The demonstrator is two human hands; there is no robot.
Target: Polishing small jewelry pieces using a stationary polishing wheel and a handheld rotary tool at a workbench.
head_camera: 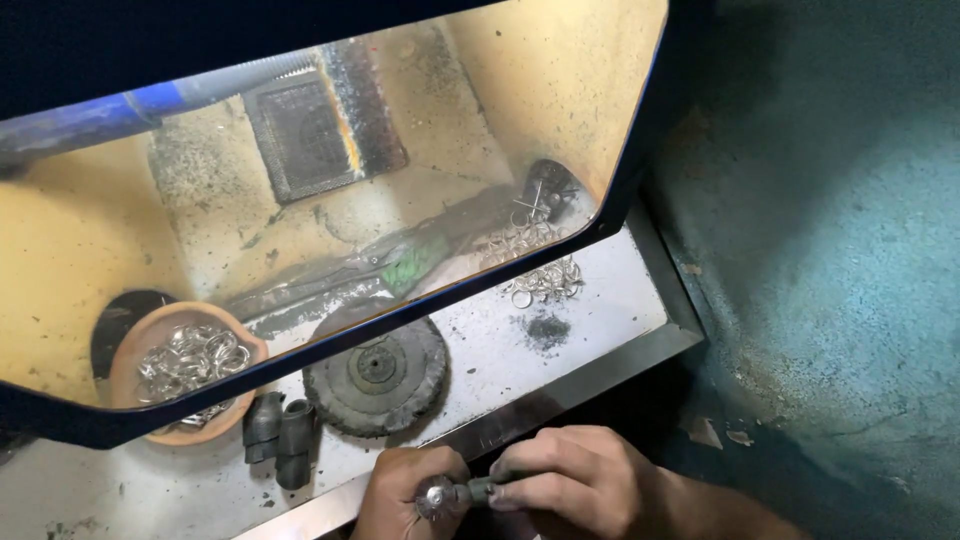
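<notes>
Both hands meet at the bottom centre, just in front of the metal bench edge (590,385). My left hand (405,490) pinches a small silver ring (437,497) between its fingertips. My right hand (575,480) grips a short dark green stick (480,490) whose tip touches that ring. A worn dark buffing wheel (376,372) lies flat on the bench just above my left hand. A clay bowl (140,345) full of silver rings sits at the far left behind the shield. A loose heap of silver rings (545,282) lies at the right of the bench.
A tinted transparent shield with a dark blue rim (440,300) slants over the bench. Two short black rubber tubes (282,432) stand beside the wheel. A small pile of dark dust (547,330) lies right of centre. A teal floor (830,250) spreads to the right.
</notes>
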